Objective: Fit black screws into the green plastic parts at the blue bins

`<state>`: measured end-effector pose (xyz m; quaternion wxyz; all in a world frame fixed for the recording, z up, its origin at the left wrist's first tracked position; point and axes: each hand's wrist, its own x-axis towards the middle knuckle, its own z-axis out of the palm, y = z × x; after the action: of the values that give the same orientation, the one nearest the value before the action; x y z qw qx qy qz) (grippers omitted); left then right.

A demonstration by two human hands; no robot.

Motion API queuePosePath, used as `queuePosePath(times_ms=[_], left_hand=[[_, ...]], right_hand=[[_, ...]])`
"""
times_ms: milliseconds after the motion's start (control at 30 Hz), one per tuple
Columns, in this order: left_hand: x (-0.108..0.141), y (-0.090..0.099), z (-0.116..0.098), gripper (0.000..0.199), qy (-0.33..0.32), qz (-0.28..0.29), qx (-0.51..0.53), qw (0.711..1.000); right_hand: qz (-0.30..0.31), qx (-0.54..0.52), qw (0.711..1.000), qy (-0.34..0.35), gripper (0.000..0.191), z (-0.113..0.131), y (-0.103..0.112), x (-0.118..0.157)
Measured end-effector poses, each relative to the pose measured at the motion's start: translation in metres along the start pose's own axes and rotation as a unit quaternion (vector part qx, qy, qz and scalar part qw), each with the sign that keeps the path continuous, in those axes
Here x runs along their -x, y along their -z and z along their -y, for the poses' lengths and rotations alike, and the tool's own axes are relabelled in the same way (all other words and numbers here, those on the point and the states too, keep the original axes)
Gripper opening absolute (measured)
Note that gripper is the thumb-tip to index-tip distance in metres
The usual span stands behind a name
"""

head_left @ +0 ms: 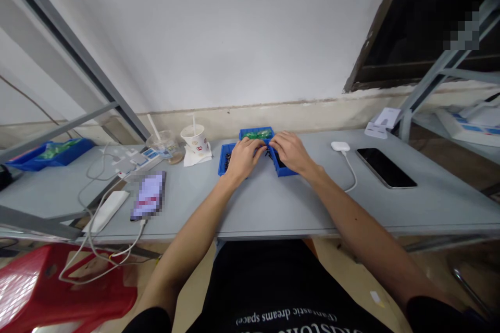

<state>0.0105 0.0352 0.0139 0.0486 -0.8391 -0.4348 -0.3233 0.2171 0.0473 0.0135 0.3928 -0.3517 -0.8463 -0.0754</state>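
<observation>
My left hand (pixel 245 157) is over the left blue bin (pixel 222 162), which holds small dark pieces. My right hand (pixel 289 151) is above the right blue bin (pixel 287 171) and hides much of it. The fingertips of both hands are pinched and come close together between these bins. A tiny dark piece (pixel 267 153) shows near them; its kind is too small to make out. Behind the hands stands a third blue bin (pixel 242 131) with green see-through pieces or wrapping in it.
Left on the grey table (pixel 258 208) are a paper cup (pixel 194 140) with a straw, a clear plastic cup (pixel 166 146), a power strip (pixel 142 158) and a phone (pixel 148 195) on a cable. To the right lie a white earbud case (pixel 340 146) and a black phone (pixel 385 166).
</observation>
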Motion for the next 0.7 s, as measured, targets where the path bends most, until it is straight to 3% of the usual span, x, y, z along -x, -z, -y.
queuePosePath(times_ms=[200, 367, 700], left_hand=[[-0.024, -0.005, 0.002, 0.022, 0.060, 0.147, -0.111, 0.981], [-0.042, -0.021, -0.008, 0.029, 0.088, 0.250, -0.178, 0.948], [-0.043, -0.035, -0.013, 0.033, 0.087, 0.266, -0.193, 0.941]], right_hand=[[-0.100, 0.046, 0.992, -0.064, 0.031, -0.006, 0.009, 0.000], [-0.114, 0.057, 0.988, -0.091, 0.027, -0.012, 0.011, 0.001], [-0.049, 0.049, 0.995, -0.073, 0.031, -0.002, 0.007, 0.000]])
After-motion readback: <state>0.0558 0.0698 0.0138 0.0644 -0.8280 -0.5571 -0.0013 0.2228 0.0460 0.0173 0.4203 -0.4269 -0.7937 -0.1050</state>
